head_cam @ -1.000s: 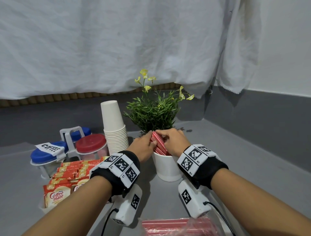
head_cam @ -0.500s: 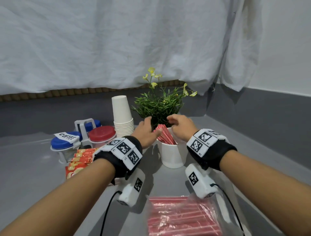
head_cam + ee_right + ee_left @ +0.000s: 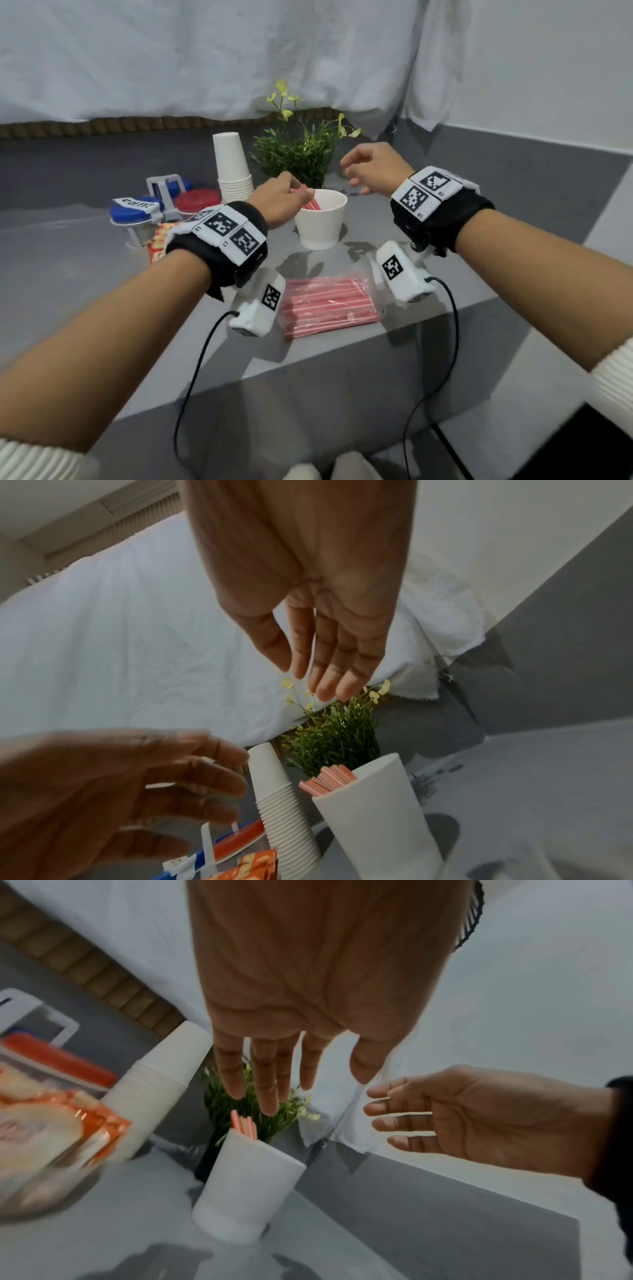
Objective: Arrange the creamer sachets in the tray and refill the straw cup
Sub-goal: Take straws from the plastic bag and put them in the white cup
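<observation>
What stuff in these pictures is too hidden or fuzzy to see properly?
- Creamer sachets: in the head view the left wrist band covers most of them; the tray cannot be made out.
- Same sachets: blurred in the left wrist view, print unreadable.
- Straws in the straw cup: the left hand and cup wall hide most, so no count.
- Blue-lidded jar: contents too small to tell.

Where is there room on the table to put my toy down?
Right of the straw cup the grey table is bare, out to its right edge. The near-left part, in front of the sachets, is bare too. Crowded: the back left, with jars, stacked cups and plant, and the straw pack in front of the cup.
</observation>
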`<control>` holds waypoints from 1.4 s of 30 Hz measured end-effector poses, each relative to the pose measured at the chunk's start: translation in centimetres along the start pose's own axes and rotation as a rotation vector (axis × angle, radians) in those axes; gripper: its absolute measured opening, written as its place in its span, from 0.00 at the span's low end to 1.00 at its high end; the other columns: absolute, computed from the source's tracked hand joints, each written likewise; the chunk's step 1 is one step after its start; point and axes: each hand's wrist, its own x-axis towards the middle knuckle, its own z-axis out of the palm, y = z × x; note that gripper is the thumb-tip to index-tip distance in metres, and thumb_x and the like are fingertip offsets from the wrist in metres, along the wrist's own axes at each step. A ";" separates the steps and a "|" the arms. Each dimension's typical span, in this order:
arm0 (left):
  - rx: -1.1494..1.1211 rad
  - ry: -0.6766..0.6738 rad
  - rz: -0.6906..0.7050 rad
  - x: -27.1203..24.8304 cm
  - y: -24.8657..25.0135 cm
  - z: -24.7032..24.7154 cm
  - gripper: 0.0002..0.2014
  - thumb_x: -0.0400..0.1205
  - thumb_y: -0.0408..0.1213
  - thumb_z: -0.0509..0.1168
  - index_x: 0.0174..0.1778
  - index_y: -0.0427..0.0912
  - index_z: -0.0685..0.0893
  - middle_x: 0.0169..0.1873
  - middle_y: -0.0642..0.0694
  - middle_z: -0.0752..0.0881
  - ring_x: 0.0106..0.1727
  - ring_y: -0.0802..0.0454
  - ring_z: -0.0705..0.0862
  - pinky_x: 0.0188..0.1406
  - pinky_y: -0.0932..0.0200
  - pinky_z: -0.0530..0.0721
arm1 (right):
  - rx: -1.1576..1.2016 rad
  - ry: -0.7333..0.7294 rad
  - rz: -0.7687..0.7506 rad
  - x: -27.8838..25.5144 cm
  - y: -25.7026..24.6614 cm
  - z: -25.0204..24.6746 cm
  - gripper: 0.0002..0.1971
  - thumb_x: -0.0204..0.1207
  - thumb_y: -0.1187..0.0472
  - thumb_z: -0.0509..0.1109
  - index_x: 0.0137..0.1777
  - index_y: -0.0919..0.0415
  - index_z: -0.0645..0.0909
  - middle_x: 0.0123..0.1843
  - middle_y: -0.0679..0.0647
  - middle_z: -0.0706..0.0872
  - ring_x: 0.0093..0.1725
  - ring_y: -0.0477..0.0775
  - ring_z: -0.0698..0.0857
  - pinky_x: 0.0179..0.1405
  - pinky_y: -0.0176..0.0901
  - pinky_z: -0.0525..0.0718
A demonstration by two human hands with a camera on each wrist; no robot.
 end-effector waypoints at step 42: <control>0.306 -0.078 -0.047 -8.9 -4.4 11.2 0.22 0.83 0.47 0.58 0.69 0.39 0.67 0.68 0.40 0.70 0.68 0.42 0.67 0.67 0.49 0.69 | 0.023 -0.053 0.263 -10.0 9.5 5.5 0.08 0.75 0.63 0.69 0.35 0.62 0.81 0.39 0.57 0.85 0.44 0.57 0.82 0.52 0.46 0.80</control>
